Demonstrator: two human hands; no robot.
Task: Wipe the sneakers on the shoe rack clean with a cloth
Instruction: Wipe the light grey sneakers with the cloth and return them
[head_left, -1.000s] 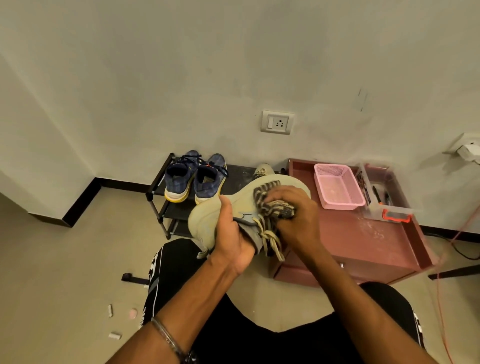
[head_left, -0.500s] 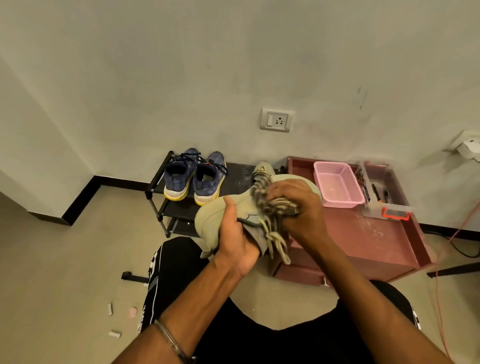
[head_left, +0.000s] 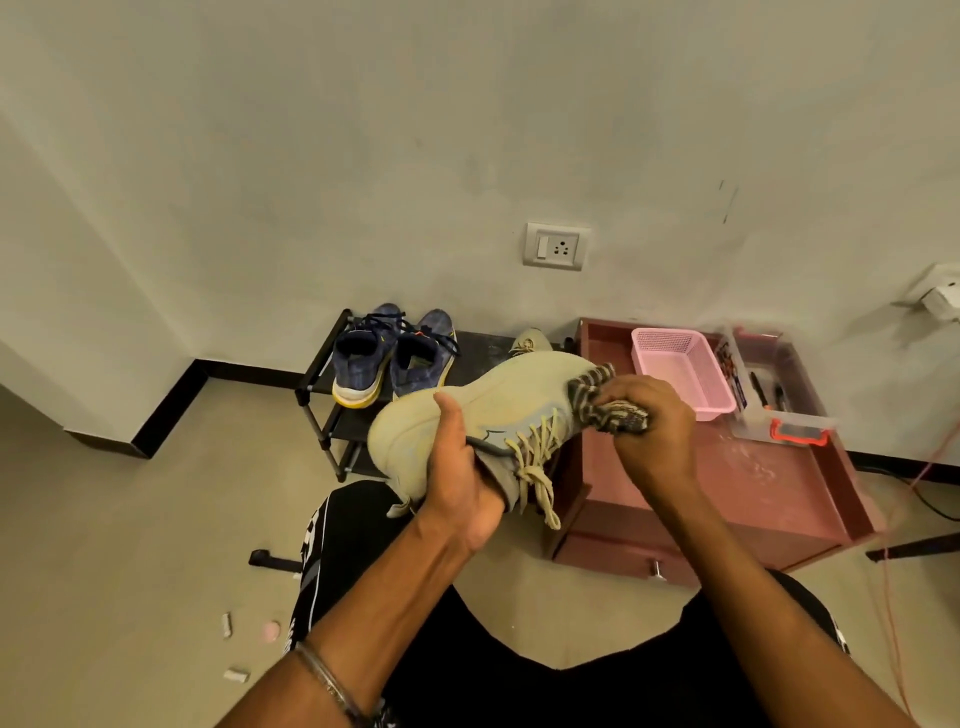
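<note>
Left hand (head_left: 462, 470) wrapped around the heel end of a pale beige sneaker (head_left: 498, 410), thumb laid up along its side, fingers curled under and clamped on it. Sneaker held up in the air on its side above the knees, toe pointing away toward the wall, sole turned to the left, loose laces (head_left: 537, 457) dangling down beside the left wrist. Right hand (head_left: 649, 431) closed tight on a bunched striped cloth (head_left: 605, 402), dark and light bands, pressed against the upper near the toe end of the held sneaker. Thin metal bracelet (head_left: 327, 680) on the left wrist.

Behind the held sneaker, a low black shoe rack (head_left: 322, 410) against the wall. On its top shelf, at the left, a pair of blue sneakers (head_left: 395, 358) with yellow-edged soles, heels toward the camera, side by side and touching. At the right of the same shelf, just the tip of another beige sneaker (head_left: 530, 340) peeking over the held one.

Right of the rack, a reddish-brown low cabinet (head_left: 753, 499) with a raised rim. On its top, a pink plastic basket (head_left: 680, 369) near the back, and beside that a clear box (head_left: 779, 405) with an orange latch holding pens. White wall socket (head_left: 556, 247) above the rack. Orange cable (head_left: 893, 545) trailing down at the far right. Small bits of debris (head_left: 234, 644) on the floor at lower left. Black trousers (head_left: 343, 561) with white markings across the bottom.
</note>
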